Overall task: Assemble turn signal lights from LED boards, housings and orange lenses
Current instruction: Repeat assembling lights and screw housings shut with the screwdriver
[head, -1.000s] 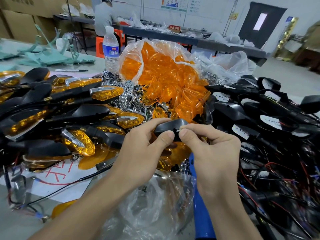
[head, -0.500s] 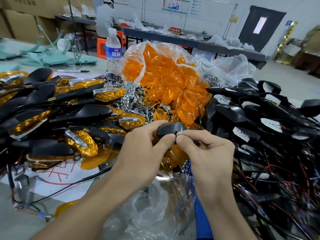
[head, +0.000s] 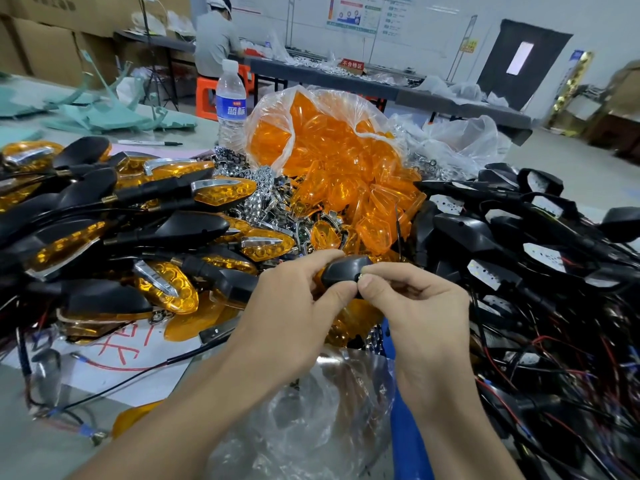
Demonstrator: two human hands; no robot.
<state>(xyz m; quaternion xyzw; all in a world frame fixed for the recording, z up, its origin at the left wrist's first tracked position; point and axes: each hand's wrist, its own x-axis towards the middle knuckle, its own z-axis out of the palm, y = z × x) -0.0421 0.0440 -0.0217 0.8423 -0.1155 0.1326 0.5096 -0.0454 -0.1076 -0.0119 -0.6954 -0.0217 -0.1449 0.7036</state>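
A black housing (head: 343,271) is held above the table's middle by both hands. My left hand (head: 291,306) grips its left end with thumb and curled fingers. My right hand (head: 415,306) pinches its right end, thumb tip meeting the left thumb. The housing's open face is turned away, so what sits inside is hidden. Behind it a clear bag of orange lenses (head: 332,157) spills open. Finished lights with orange lenses (head: 221,194) pile up on the left. Black housings with white LED boards (head: 543,252) and wires heap on the right.
Chrome reflector pieces (head: 263,188) lie between the piles. A water bottle (head: 230,102) stands behind them, a marker pen (head: 149,143) to its left. A crumpled clear bag (head: 311,420) lies under my wrists. A person sits at a far table (head: 381,88).
Both hands keep hold of the housing and have shifted only slightly, with the thumbs pressing closer together at its near edge.
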